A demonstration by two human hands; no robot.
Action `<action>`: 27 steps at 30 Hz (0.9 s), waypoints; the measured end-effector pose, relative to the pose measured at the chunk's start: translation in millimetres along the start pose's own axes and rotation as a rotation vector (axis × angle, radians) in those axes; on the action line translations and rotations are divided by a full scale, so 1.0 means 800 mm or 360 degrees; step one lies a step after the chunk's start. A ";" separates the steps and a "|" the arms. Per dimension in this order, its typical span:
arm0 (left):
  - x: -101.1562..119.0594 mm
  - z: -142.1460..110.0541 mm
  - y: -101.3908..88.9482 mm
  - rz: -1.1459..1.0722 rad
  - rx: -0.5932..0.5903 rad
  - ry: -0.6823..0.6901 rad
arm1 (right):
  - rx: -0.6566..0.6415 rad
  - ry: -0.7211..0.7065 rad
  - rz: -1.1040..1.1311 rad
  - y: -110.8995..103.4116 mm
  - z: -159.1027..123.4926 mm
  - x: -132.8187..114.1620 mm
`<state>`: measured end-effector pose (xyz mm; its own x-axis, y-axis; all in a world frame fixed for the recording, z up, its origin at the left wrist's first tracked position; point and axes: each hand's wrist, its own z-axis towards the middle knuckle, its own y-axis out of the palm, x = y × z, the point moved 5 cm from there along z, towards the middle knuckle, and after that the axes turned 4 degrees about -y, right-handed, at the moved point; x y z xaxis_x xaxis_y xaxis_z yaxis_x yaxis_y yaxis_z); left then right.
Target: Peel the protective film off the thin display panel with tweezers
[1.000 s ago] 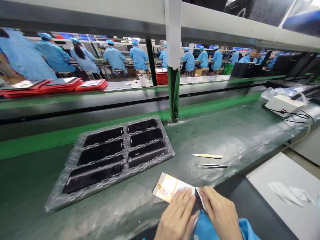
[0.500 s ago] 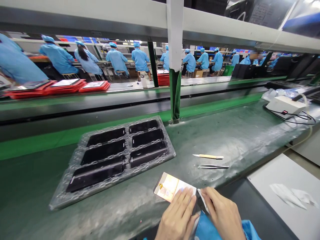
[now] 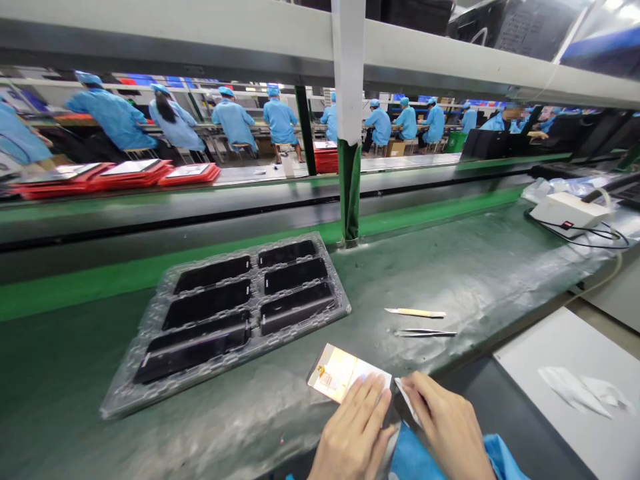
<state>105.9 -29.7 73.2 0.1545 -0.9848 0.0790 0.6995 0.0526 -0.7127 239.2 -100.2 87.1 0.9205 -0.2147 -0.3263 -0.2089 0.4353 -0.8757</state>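
Observation:
A phone screen panel (image 3: 336, 375) lies on the green mat near the table's front edge, its shiny, pale-gold back facing up. My left hand (image 3: 353, 423) rests on its near end, fingers stretched out flat and covering that part. Just right of the panel, my right hand (image 3: 445, 420) is closed in a pinch on a folded white wipe (image 3: 407, 399), whose lower part the hand partly hides. Beyond my hands lie a pair of tweezers (image 3: 427, 333) and a knife with a yellowish handle (image 3: 416, 313).
A clear plastic tray (image 3: 123, 393) on the left holds several black phone screens (image 3: 207, 304). A post (image 3: 350, 187) stands behind it. At the right are a white box device (image 3: 569, 212) with cables and crumpled white wipes (image 3: 575, 390) on a grey surface. Co-workers in blue sit far back.
My hands and the panel stay almost in place, with only a very slight shift of the right hand. At the far left, a person in blue has moved.

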 end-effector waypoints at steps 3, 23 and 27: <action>0.000 0.000 0.000 0.0014 0.0007 0.0008 | -0.0007 0.0004 -0.0012 0.000 0.000 0.001; -0.001 -0.002 -0.001 -0.0014 0.0014 0.0009 | -0.0047 0.0039 0.0114 -0.002 0.002 0.008; -0.001 -0.002 -0.001 -0.0012 0.0007 0.0014 | -0.0051 0.0039 0.0171 -0.002 -0.001 0.008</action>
<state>104.3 -28.9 72.5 0.1427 -0.9867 0.0782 0.7038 0.0457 -0.7089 245.6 -102.8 86.3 0.8840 -0.1896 -0.4273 -0.3169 0.4291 -0.8459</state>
